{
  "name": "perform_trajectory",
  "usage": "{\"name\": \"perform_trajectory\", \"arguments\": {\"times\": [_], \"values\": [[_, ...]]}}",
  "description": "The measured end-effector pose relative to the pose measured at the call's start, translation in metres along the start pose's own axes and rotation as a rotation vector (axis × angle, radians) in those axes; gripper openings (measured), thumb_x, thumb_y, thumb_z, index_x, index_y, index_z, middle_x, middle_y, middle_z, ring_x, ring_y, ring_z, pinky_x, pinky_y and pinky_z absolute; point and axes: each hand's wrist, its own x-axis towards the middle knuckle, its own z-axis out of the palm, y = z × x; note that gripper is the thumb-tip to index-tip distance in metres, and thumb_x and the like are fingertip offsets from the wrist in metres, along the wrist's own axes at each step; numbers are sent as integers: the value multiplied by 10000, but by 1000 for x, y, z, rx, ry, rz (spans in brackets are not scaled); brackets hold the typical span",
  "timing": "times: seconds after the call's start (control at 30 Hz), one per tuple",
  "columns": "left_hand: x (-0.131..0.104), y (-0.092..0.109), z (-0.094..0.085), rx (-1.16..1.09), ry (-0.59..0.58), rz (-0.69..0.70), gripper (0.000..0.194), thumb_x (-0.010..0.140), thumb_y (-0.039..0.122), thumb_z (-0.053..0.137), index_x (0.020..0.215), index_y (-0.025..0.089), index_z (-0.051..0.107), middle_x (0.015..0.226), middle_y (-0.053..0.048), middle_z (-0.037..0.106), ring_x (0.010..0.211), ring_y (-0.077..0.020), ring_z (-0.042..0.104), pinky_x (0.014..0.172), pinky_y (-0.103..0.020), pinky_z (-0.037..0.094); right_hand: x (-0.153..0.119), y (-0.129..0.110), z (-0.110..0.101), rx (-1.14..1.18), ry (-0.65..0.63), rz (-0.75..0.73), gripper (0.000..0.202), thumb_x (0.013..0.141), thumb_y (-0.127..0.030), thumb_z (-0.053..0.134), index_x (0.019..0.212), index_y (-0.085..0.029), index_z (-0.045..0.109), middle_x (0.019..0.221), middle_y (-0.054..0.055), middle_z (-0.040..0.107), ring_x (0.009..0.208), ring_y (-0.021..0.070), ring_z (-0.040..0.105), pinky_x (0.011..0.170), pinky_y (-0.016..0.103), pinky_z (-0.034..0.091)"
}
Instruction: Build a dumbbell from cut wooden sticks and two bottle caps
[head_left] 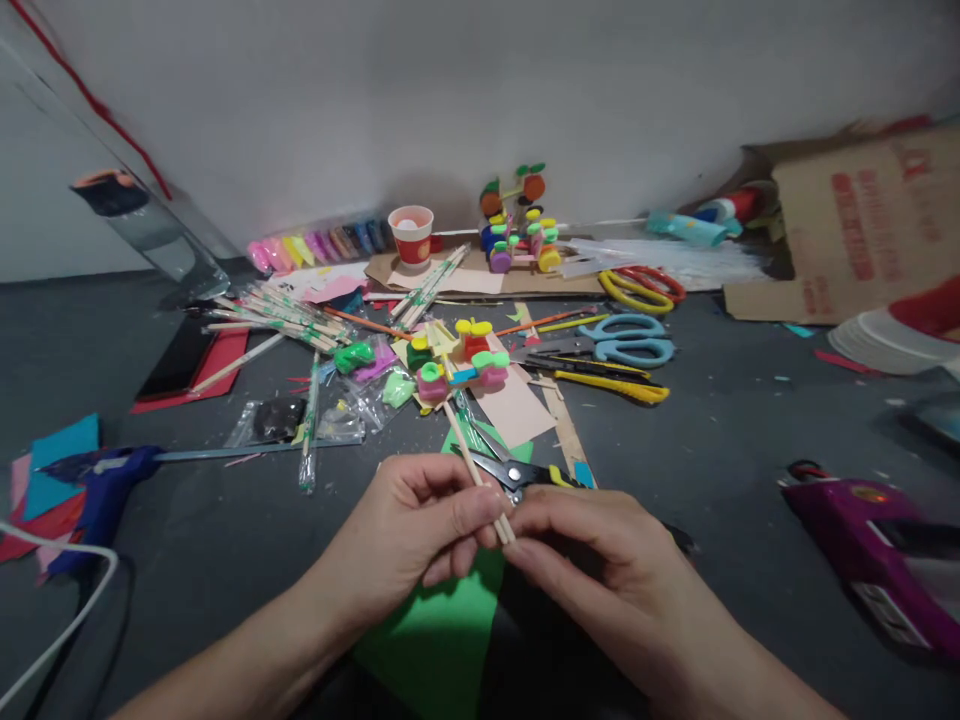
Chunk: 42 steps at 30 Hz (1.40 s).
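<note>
Head view: my left hand pinches paired wooden chopsticks, my right hand grips their near ends; I should align those tips evenly, pressing lightly.

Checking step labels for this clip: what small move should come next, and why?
Probably the right hand should gently even up the near ends of the wooden sticks: its fingertips are at those ends, which lie side by side, while the left hand pinches the sticks farther along.
</note>
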Motion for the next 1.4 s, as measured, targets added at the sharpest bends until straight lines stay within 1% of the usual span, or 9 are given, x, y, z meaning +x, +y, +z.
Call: {"name": "perform_trajectory", "arguments": {"times": [0.2, 0.3, 0.4, 0.53, 0.73, 0.9, 1.1, 1.27, 1.4], "values": [[-5, 2, 5, 167, 100, 164, 195, 811, 301, 749, 707, 143, 704, 579, 30, 577, 498, -53, 461, 479, -160, 355, 3, 1, 5, 368, -48, 204, 273, 920, -376, 618, 742, -183, 695, 535, -50, 457, 479, 81, 378, 421, 201, 269], [-7, 2, 6, 288, 111, 323, 132, 865, 240, 682, 791, 174, 770, 802, -32, 695, 745, -123, 613, 688, -204, 472, 3, 3, 7, 522, -52, 304, 339, 898, -456, 651, 731, -160, 651, 534, -55, 436, 476, 70, 354, 423, 194, 245], [-9, -1, 7, 336, 94, 387, 212, 918, 237, 614, 819, 207, 800, 950, -62, 703, 938, -168, 623, 852, -243, 478, 3, 2, 8, 617, -45, 351, 404, 869, -507, 688, 686, -158, 599, 523, -62, 428, 455, 58, 343, 423, 189, 239], [-7, -9, 9, 240, 112, 349, 180, 906, 245, 631, 892, 235, 810, 903, -54, 659, 902, -166, 600, 837, -247, 486, 4, -1, 12, 662, -33, 366, 466, 843, -539, 703, 617, -164, 542, 510, -59, 428, 447, 55, 344, 428, 187, 266], [-3, -13, 9, 158, 142, 316, 215, 878, 275, 658, 707, 189, 756, 762, -18, 559, 772, -140, 548, 714, -229, 465, 6, 4, 11, 587, -84, 387, 424, 852, -546, 688, 691, -163, 601, 542, -57, 448, 458, 60, 356, 419, 187, 263], [-6, -7, 5, 315, 59, 221, 220, 889, 286, 638, 718, 182, 728, 787, -4, 578, 755, -124, 524, 688, -224, 405, 7, 1, -5, 363, 105, 214, 153, 878, -360, 714, 862, -208, 724, 725, -21, 633, 639, 95, 513, 573, 186, 398], [-9, -5, 3, 408, -50, 129, 184, 864, 282, 640, 756, 192, 758, 789, -5, 619, 796, -141, 541, 739, -246, 385, 9, -3, -5, 587, 2, 282, 261, 819, -382, 779, 723, -169, 664, 640, -27, 611, 596, 95, 525, 563, 198, 403], [-8, -4, -1, 361, -121, 42, 261, 864, 385, 628, 825, 178, 782, 794, -20, 620, 694, -124, 485, 620, -240, 345, 10, 1, -4, 637, 12, 382, 337, 758, -434, 817, 718, -153, 636, 621, -12, 609, 564, 92, 483, 522, 201, 362], [-10, -1, 1, 426, -101, -43, 211, 782, 359, 712, 877, 178, 765, 746, -4, 614, 618, -108, 439, 534, -227, 300, 10, 7, -5, 722, 72, 398, 354, 748, -435, 824, 700, -153, 616, 562, -27, 580, 467, 59, 387, 436, 186, 275]]}}
